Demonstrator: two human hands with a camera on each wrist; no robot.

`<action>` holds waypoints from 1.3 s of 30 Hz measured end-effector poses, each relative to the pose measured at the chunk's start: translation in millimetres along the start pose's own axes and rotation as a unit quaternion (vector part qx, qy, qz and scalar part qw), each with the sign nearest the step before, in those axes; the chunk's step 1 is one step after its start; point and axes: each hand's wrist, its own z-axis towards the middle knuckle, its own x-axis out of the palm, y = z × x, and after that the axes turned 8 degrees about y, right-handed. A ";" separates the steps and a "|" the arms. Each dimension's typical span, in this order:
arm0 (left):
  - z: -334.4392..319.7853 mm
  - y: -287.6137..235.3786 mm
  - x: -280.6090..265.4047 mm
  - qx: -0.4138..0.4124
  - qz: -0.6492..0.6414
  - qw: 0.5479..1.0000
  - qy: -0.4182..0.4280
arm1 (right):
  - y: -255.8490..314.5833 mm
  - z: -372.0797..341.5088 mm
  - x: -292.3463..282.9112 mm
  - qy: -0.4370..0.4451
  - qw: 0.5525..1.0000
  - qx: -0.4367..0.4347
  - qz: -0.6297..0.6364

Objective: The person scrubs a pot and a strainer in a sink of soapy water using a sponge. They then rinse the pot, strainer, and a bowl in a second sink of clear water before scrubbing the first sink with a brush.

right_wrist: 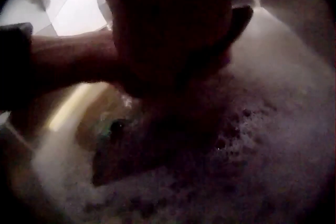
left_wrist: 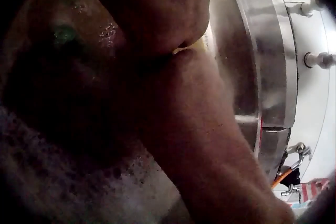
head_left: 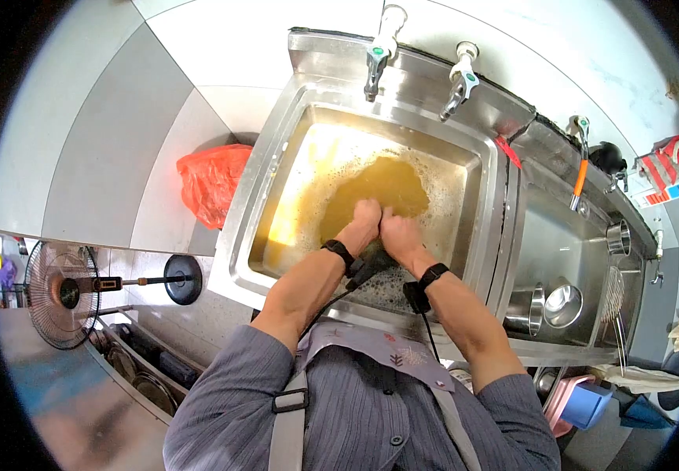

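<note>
Left hand [head_left: 366, 217] and right hand [head_left: 403, 235] together in the stainless-steel sink [head_left: 487, 228], fingertips hidden: clenched or gripping, I can't tell! Amber soapy water [head_left: 390, 179] lies around and beyond the fingers, its foam-free patch slanting away rightward lengthwise; reach deeper, and the wrist cameras [head_left: 416, 297] behind them could get soaked.

**Ochre Amid Silver and Red**

The sink [head_left: 272, 157] is silver-grey, with an ochre-yellow patch [head_left: 378, 182] and greyish-white foam [head_left: 394, 297]. The bag [head_left: 212, 180] is translucent orange-red. The shirt [head_left: 355, 420] shows fine grey-blue stripes; the bib [head_left: 355, 340], pale lilac, carries sprigs. Wristbands [head_left: 434, 274] are black, wall tiles [head_left: 104, 118] grey and white.
</note>
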 end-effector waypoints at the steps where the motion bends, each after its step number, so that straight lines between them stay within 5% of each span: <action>1: 29.4 4.9 36.3 0.012 -0.081 0.995 -0.062 | 3.9 -3.9 -6.2 0.000 0.999 -0.040 -0.027; 5: 21.7 13.6 30.2 0.062 -0.109 0.983 -0.135 | -2.4 -2.4 -10.7 0.015 0.998 -0.054 -0.018; 6: 15.1 13.5 17.2 -0.027 -0.515 0.856 -0.044 | -8.5 -0.3 -12.9 0.028 0.997 -0.061 0.026; 7: 6.3 14.1 0.9 -0.110 -0.819 0.561 0.056 | -14.0 1.9 -14.0 0.040 0.994 -0.068 0.070; 11: -18.4 22.1 -15.7 -0.022 -0.846 0.524 0.099 | -20.3 3.7 -21.1 0.012 0.960 -0.088 0.264; 13: -17.1 21.9 -10.3 0.007 -0.909 0.397 0.130 | -13.5 0.7 -46.0 0.153 0.905 0.088 0.387; 16: -11.7 14.0 -2.5 -0.026 -0.937 0.337 0.085 | -4.7 2.7 -51.8 0.176 0.879 0.163 0.412; 17: 0.6 11.9 10.4 -0.027 -0.937 0.337 0.085 | -9.6 6.0 -35.5 0.176 0.879 0.164 0.412; 19: 16.1 6.8 24.5 -0.107 -0.919 0.378 -0.012 | -9.3 11.4 -10.5 0.039 0.966 0.134 0.218; 23: 21.5 -8.7 31.6 -0.157 -0.882 0.443 -0.035 | -1.4 8.8 0.1 0.060 0.983 0.139 0.101; 26: 42.4 -13.3 42.4 -0.209 -0.754 0.615 -0.100 | 8.3 -0.6 -14.3 0.016 0.998 0.050 0.046; 29: 78.8 15.1 95.4 0.001 -0.503 0.862 -0.061 | 10.3 -8.5 -21.8 0.075 0.997 0.023 0.002; 30: 98.0 24.1 117.9 0.065 -0.445 0.891 -0.060 | 4.3 -6.9 -17.6 0.070 0.997 0.011 0.026; 31: 135.1 37.6 159.6 0.127 -0.459 0.878 -0.052 | -1.2 -5.1 -14.1 0.065 0.997 -0.002 0.049; 32: 104.0 30.2 123.0 0.049 -0.582 0.811 0.009 | -5.1 -4.8 -12.2 0.065 0.997 -0.002 0.049; 34: 24.1 12.3 28.7 -0.149 -0.803 0.576 0.040 | -14.9 -4.4 -9.4 0.034 0.993 -0.028 0.107; 35: 7.2 14.5 12.8 -0.149 -0.803 0.575 0.039 | -18.4 -3.2 -11.3 0.035 0.993 -0.029 0.106; 37: -13.0 26.5 2.0 -0.035 -0.880 0.452 0.139 | -18.9 -1.1 -20.9 0.135 0.920 0.019 0.367; 38: -16.2 25.8 -2.6 -0.035 -0.880 0.452 0.138 | -17.9 -0.9 -28.2 0.135 0.920 0.018 0.367; 39: -20.2 23.3 -5.8 -0.008 -0.923 0.359 0.135 | -16.8 -3.4 -34.4 0.191 0.850 0.079 0.484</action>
